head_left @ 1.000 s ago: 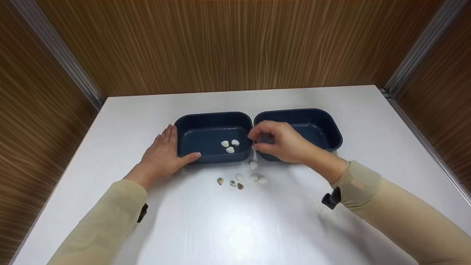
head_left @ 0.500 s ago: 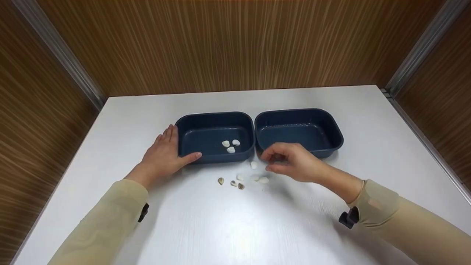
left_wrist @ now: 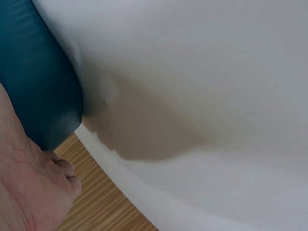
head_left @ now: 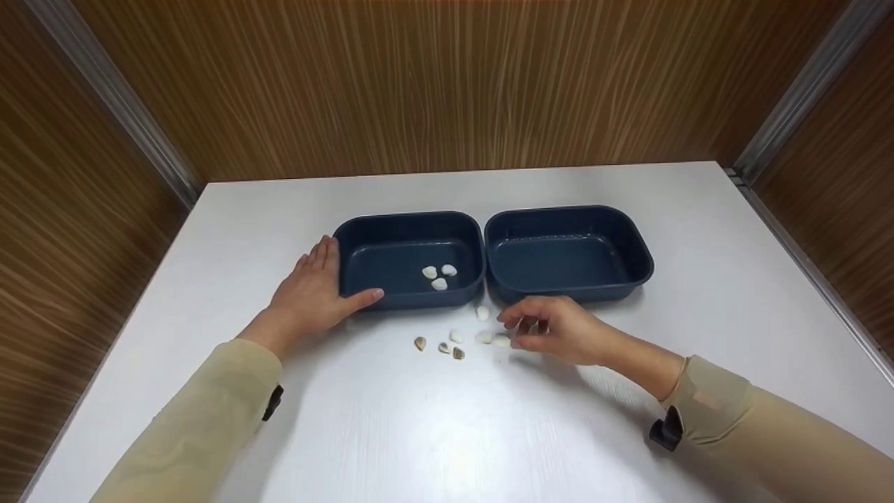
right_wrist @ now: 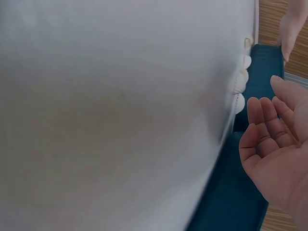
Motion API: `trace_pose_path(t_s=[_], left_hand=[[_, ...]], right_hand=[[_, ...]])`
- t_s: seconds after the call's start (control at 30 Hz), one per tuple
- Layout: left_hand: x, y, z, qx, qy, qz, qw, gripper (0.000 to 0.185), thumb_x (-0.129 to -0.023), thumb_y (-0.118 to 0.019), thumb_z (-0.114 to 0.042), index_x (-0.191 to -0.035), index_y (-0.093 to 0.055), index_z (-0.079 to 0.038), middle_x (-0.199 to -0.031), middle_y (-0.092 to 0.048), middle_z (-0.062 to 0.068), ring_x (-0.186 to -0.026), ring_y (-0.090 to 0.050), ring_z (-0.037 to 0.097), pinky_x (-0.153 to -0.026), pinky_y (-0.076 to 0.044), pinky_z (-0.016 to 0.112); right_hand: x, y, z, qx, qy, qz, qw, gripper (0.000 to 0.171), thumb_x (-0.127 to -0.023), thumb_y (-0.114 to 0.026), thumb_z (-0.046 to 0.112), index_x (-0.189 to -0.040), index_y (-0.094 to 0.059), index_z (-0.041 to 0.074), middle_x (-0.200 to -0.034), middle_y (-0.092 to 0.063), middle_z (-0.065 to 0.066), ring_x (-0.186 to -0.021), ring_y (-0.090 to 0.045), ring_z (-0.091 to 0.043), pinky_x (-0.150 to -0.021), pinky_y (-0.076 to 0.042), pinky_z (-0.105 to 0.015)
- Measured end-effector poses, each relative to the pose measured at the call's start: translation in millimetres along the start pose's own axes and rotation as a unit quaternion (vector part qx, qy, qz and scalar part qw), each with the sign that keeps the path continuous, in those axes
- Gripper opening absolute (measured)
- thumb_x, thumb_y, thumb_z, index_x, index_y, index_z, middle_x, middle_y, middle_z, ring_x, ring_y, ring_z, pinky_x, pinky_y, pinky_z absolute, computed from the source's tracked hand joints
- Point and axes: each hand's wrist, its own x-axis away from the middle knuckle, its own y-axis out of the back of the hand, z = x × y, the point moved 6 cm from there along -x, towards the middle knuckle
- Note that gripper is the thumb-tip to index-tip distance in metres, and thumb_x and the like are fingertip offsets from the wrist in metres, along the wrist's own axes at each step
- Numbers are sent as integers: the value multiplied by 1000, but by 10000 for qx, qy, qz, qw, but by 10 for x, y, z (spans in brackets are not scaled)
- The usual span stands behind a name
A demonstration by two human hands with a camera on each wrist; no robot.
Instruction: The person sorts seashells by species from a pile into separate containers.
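Note:
My left hand [head_left: 307,297] rests against the left end of the left dark blue tray [head_left: 377,260], fingers straight along its outer wall and thumb over the front rim. Three small white shells [head_left: 439,284] lie in that tray's right part. Over the table in front of the right tray [head_left: 559,264] hovers my right hand [head_left: 562,330], its fingers loosely bent and nothing between them. Its fingertips are close to a white shell [head_left: 501,341]. In the right wrist view, the right hand [right_wrist: 276,139] shows an empty palm beside the trays.
Several more white shells, one of them a lone shell [head_left: 482,314] near the trays, lie on the white table [head_left: 419,426]. Three brownish shells, including a dark shell [head_left: 459,353], sit left of them. Wood-grain panels [head_left: 447,91] enclose the back and sides.
My right hand has moved from above the gap between the trays down towards the white shells on the table. The left hand and the shells look the same.

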Motion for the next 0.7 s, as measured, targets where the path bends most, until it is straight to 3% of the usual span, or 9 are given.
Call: trace_pose_path(t_s=[0.4,0.7], left_hand=[[47,36,-51,85,-9,-54,9999,134,-90,-38,-93,-164,3,10,-174,1,29,-162,-2,41,-130,-5,54],[54,43,-56,107,4,-83,9999,136,-88,-38,-95,-164,3,10,-174,1,29,-162,-3,41,-130,-4,54]], right_hand=[[10,-127,-176,-421,-219,34,9989,37,-89,-86,3,-124,-75,-1,-105,-76,-9,-93,-68,-26,-81,-57,-26],[-1,-169,-195,16,-107,-12,9999,35,-87,-87,4,-121,-77,3,-99,-69,-6,-87,-62,-18,-74,-53,-23]])
